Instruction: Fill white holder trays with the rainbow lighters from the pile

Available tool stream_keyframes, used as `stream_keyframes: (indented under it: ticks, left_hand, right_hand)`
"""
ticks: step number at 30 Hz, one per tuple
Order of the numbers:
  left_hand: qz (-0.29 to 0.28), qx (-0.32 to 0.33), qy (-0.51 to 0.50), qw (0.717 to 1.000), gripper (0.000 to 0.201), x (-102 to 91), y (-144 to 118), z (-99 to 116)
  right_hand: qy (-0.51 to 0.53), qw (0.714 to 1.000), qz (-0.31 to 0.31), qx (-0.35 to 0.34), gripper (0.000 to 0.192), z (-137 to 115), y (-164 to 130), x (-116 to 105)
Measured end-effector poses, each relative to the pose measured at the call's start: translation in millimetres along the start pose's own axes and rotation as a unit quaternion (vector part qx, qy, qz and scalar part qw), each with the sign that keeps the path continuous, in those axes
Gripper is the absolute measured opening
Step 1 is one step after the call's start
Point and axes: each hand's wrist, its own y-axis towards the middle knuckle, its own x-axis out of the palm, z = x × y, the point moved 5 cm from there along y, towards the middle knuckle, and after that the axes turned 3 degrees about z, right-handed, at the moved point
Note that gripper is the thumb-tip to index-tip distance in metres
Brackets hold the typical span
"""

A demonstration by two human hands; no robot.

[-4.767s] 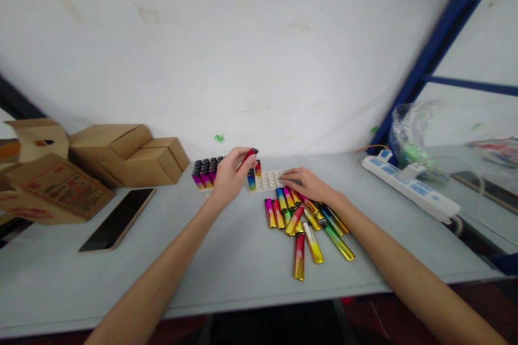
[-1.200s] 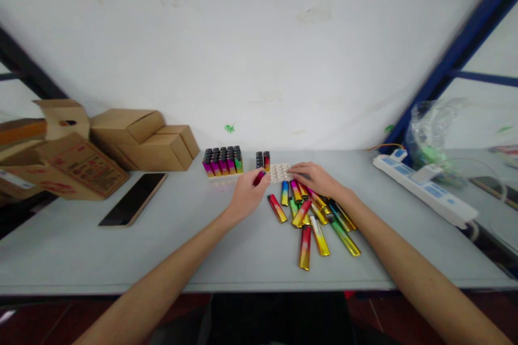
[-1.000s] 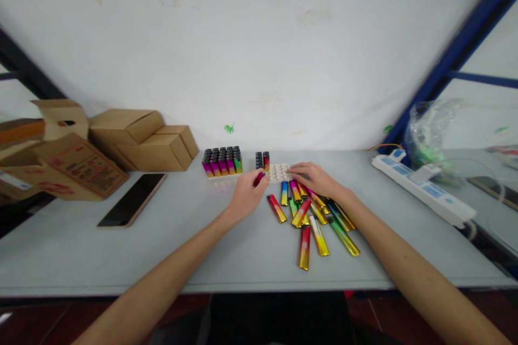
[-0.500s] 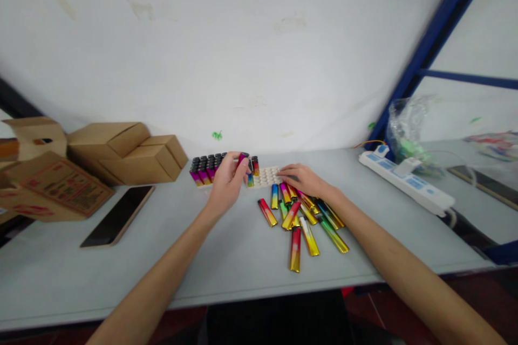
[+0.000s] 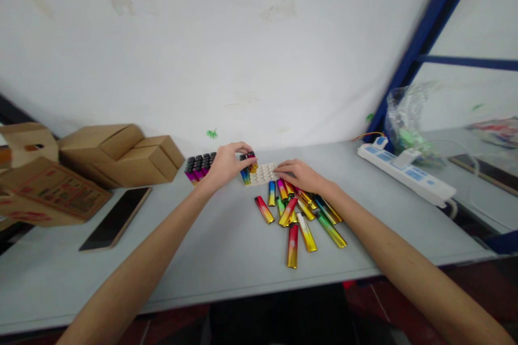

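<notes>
A white tray with rows of holes (image 5: 265, 174) lies near the wall, several lighters standing at its left end. My left hand (image 5: 227, 164) is closed on a lighter (image 5: 253, 166) with a black top and a purple and gold body, held among those standing lighters. Its lower end is partly hidden by my thumb. At the tray's right edge, my right hand (image 5: 300, 175) holds the rim with its fingertips. Just below that hand, a loose pile of shiny coloured lighters (image 5: 288, 211) lies on the table. Behind my left wrist stands a block of purple lighters (image 5: 198, 167), partly covered.
A dark phone (image 5: 116, 219) and cardboard boxes (image 5: 121, 153) are on the left. To the right lie a white power strip (image 5: 407, 172) and a clear plastic bag (image 5: 408, 124), beside a blue metal frame (image 5: 418, 43). The white wall (image 5: 243, 54) rises behind the table.
My left hand has moved slightly up and forward, bringing the lighter down among those at the tray's left end. My right hand stays at the tray's edge. The view has shifted slightly.
</notes>
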Motion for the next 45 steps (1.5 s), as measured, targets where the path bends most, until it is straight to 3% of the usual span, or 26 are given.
stream_keyframes:
  ticks: [5, 20, 26, 28, 32, 34, 36, 41, 45]
  left_hand:
    - [-0.075, 0.043, 0.073, 0.994, 0.021, 7.8, 6, -3]
    - [-0.083, 0.041, 0.075, 0.993, 0.019, 17.1, 13, -12]
    - [-0.138, 0.059, 0.128, 0.980, 0.024, 9.4, 15, 4]
    - [-0.095, 0.062, 0.125, 0.986, 0.026, 1.6, 11, 16]
    - [0.056, 0.053, 0.143, 0.987, 0.019, -15.7, -17, 42]
    - [0.077, 0.022, 0.160, 0.984, 0.026, -15.4, -36, 49]
    - [0.046, -0.021, 0.173, 0.984, 0.038, -6.8, -54, 48]
    - [-0.109, -0.099, 0.247, 0.958, 0.048, 31.0, -88, 36]
    - [-0.152, -0.120, 0.275, 0.942, 0.047, 46.8, -97, 30]
  right_hand:
    - [0.000, 1.000, 0.003, -0.002, 0.032, -2, 0, -2]
    - [-0.003, 1.000, -0.002, 0.004, 0.033, -1, 0, -2]
    - [0.000, 1.000, 0.002, -0.005, 0.032, -2, 0, -2]
    - [0.001, 1.000, 0.000, -0.001, 0.032, -3, 0, -3]
    - [-0.001, 1.000, -0.007, 0.007, 0.034, -4, 0, -4]
    - [-0.003, 1.000, -0.009, 0.008, 0.034, -3, 0, -4]
    - [-0.001, 1.000, -0.008, 0.006, 0.033, -3, 1, -4]
    - [0.006, 1.000, -0.003, 0.007, 0.032, -3, 0, -3]
    - [0.007, 1.000, -0.004, 0.015, 0.032, -3, 0, -4]
